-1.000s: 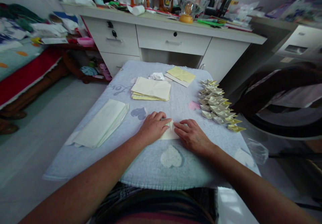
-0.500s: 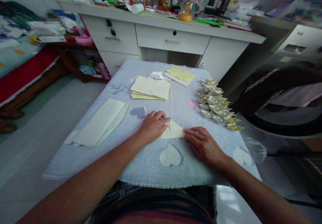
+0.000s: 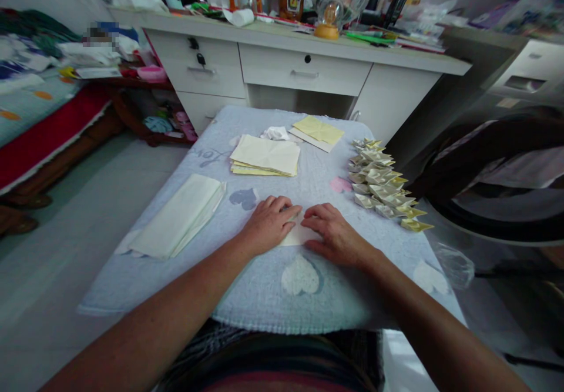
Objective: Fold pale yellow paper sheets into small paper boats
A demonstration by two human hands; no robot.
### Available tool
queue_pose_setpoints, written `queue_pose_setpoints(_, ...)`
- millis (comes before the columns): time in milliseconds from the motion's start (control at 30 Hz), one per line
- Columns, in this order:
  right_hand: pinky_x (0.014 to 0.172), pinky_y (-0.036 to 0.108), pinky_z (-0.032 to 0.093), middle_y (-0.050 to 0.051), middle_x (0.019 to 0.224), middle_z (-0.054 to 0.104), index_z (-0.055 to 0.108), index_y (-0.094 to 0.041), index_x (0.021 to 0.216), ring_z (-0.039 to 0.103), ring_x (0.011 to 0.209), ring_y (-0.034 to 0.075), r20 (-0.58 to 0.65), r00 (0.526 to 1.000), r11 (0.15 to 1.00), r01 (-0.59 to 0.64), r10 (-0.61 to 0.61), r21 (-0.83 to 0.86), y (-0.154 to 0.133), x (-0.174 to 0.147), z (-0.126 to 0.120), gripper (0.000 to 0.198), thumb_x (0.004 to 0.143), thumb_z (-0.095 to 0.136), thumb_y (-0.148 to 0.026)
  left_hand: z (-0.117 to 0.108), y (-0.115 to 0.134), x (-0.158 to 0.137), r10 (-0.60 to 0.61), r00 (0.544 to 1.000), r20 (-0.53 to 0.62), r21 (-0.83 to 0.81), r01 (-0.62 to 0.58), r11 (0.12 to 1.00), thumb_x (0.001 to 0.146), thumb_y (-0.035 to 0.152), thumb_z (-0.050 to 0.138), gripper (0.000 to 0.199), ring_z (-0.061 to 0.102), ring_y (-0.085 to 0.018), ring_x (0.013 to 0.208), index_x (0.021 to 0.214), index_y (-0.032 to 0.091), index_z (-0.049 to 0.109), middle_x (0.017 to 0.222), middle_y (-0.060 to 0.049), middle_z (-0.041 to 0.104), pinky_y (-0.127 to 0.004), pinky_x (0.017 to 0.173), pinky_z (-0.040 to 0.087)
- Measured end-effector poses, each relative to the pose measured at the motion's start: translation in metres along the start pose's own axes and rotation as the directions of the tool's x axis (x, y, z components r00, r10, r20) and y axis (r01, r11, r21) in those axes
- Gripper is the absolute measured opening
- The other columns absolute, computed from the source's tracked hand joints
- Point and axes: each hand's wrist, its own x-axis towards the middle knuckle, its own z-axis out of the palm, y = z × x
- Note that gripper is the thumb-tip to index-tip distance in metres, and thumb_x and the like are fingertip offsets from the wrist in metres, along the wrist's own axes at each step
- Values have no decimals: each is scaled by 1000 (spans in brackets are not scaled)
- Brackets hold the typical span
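A small pale-yellow sheet of folded paper [image 3: 296, 236] lies flat on the cloth-covered table in front of me, mostly covered by my hands. My left hand [image 3: 269, 223] presses on its left part, fingers close together and the thumb along the paper. From the right, my right hand [image 3: 331, 233] grips the sheet, its fingers bent over the paper and the thumb at the lower edge. Several folded paper pieces with pointed tips [image 3: 383, 183] stand in rows at the right. Farther back lies a stack of cream and yellow paper sheets [image 3: 267, 152].
A folded pale-green paper bundle [image 3: 178, 218] rests at the table's left. Two loose sheets [image 3: 318, 130] and a crumpled white tissue [image 3: 275, 133] lie at the far side. Beyond stands a white desk [image 3: 304, 74] loaded with clutter; a front-loading washing machine [image 3: 520, 104] is at the right.
My right hand has moved left over the paper, from its right corner toward my left hand, and the right corner is folded inward. My left hand stays on the paper.
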Motion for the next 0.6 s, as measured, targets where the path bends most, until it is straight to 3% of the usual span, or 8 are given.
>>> queue_pose_setpoints(133, 89, 43, 40, 11, 112, 58, 63, -18, 112, 49, 102, 26, 12, 1000, 999, -14, 14, 46, 3, -2, 7, 35, 79, 68, -25, -4, -1, -1, 28, 999, -16, -113, -29, 993, 84, 20, 60, 22, 50, -21, 101, 106, 19, 58, 107, -5, 57, -36, 90, 41)
queue_pose_setpoints(267, 91, 45, 38, 12, 118, 57, 60, -17, 118, 48, 105, 27, -15, 1000, 997, -26, 27, 75, 5, -7, 12, 43, 80, 68, -34, -7, -3, -3, 62, 998, 13, -165, -59, 985, 85, 20, 59, 3, 50, -20, 96, 87, 19, 60, 99, -4, 57, -35, 88, 41)
queue_pose_setpoints(367, 91, 45, 38, 12, 118, 57, 60, -18, 118, 48, 106, 27, -54, 998, 996, -25, 30, 82, 5, -7, 17, 41, 81, 67, -34, -10, -2, -4, 78, 996, 39, -207, -68, 976, 82, 23, 64, 10, 50, -21, 98, 91, 20, 61, 101, -4, 58, -35, 90, 41)
queue_pose_setpoints(600, 90, 43, 39, 11, 115, 60, 62, -18, 106, 51, 106, 26, -123, 992, 994, 3, 11, 109, 9, -9, 22, 29, 82, 66, -35, -19, 1, -5, 93, 987, 128, -231, -62, 971, 60, 39, 83, 42, 49, -24, 100, 91, 21, 61, 107, -5, 56, -37, 90, 41)
